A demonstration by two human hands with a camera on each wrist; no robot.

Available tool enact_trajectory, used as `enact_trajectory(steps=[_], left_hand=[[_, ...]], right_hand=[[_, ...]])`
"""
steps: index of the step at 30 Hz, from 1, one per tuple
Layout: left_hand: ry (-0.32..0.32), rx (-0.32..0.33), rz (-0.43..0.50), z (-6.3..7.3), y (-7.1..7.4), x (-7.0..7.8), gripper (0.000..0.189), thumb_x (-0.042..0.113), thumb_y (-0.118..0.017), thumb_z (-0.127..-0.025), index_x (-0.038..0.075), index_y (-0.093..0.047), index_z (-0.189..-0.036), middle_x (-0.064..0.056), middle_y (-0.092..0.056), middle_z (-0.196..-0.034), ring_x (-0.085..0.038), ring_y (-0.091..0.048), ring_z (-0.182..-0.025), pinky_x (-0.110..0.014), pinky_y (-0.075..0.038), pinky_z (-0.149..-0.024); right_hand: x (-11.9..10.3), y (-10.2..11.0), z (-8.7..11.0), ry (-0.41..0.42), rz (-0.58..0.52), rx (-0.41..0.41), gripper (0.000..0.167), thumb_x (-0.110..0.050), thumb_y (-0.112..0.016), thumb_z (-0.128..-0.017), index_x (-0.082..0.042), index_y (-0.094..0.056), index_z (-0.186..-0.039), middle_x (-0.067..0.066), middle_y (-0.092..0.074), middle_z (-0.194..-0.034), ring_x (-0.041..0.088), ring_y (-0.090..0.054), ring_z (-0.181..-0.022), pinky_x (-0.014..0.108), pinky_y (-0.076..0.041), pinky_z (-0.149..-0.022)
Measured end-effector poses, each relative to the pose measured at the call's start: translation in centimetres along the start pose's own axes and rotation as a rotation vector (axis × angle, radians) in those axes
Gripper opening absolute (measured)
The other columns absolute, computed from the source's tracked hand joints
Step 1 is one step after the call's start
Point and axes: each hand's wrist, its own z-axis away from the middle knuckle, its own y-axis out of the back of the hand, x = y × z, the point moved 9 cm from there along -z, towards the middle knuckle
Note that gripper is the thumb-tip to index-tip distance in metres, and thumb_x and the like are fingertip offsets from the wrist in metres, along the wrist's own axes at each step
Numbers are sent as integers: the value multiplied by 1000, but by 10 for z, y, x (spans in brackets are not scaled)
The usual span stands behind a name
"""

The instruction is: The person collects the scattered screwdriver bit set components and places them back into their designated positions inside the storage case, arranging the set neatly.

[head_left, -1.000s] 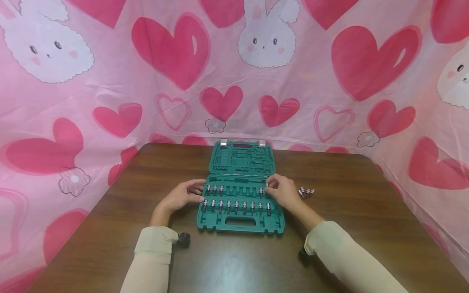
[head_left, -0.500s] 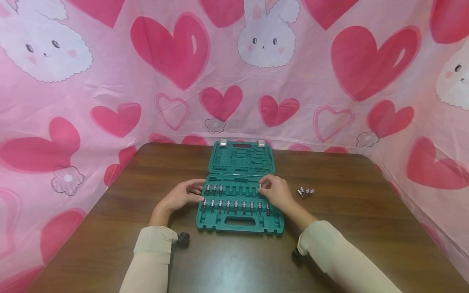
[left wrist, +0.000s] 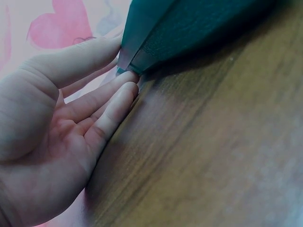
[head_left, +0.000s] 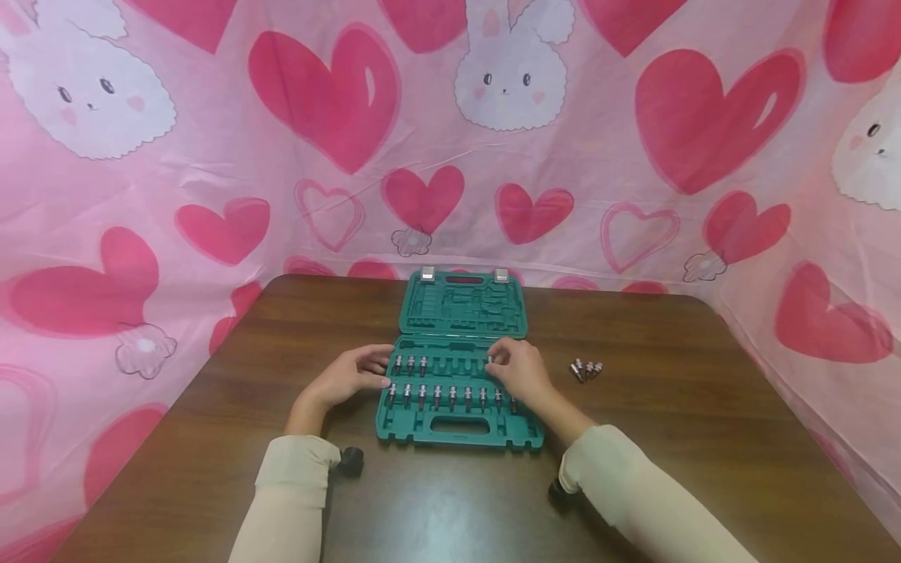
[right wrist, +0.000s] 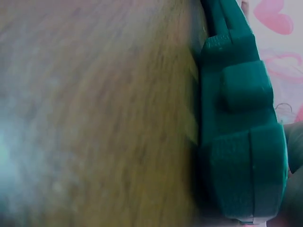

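Since the earlier frames, your right hand [head_left: 523, 371] has moved left along the far row of the green case [head_left: 403, 423]; its thumb and finger pinch a socket bit [head_left: 490, 360], mostly hidden. Your left hand [head_left: 345, 378] stays relaxed, touching the case's left edge. The loose bits [head_left: 579, 371] remain on the table [head_left: 450, 500], right of the case.

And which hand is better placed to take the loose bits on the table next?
Probably the right hand: it is over the right half of the case, nearer the loose bits, though it seems to pinch another bit. The left hand touches the case's left side.
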Motion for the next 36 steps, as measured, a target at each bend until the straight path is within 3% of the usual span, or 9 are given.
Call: enact_trajectory(steps=[3,6,9,13,31,36], left_hand=[[1,-6,6,1,0,3,62,17,-73,-87,8,-48,-143,-14,-60,-125,-33,-55,-113,-53,-42,-98],[8,-21,12,7,-1,18,61,12,-72,-88,3,-46,-143,-18,-58,-126,-36,-54,-114,-54,-42,-98],[7,-20,8,7,0,19,61,14,-72,-88,4,-46,-143,-17,-59,-125,-35,-54,-113,-53,-42,-98],[4,-1,-3,1,1,5,61,20,-74,-87,11,-49,-142,-10,-61,-123,-29,-56,-111,-50,-43,-97],[-2,-3,-8,0,1,5,61,20,-75,-86,12,-51,-141,-9,-61,-122,-27,-57,-109,-49,-44,-96],[2,-2,-18,0,1,4,61,21,-75,-86,12,-51,-141,-8,-61,-122,-27,-57,-109,-49,-44,-96]], right_hand=[[-1,-2,-1,1,14,3,12,-14,-77,-83,-12,-69,-92,-3,-60,-74,16,-55,-72,36,-47,-66],[0,-4,-3,-2,21,-1,9,-15,-76,-85,-12,-70,-91,-3,-59,-73,16,-54,-71,35,-46,-65],[2,-6,-6,-6,28,-14,5,-16,-74,-87,-12,-71,-88,-3,-59,-72,16,-53,-69,34,-45,-64],[5,-6,-9,-17,33,-30,6,-17,-73,-88,-13,-71,-84,-2,-60,-71,17,-54,-69,34,-46,-64],[8,-6,-12,-20,53,-7,8,-17,-73,-88,-15,-69,-81,-2,-59,-69,16,-53,-67,34,-45,-62],[8,-4,-10,5,11,11,7,-15,-73,-88,-15,-69,-82,-3,-59,-69,16,-52,-66,34,-44,-61]])
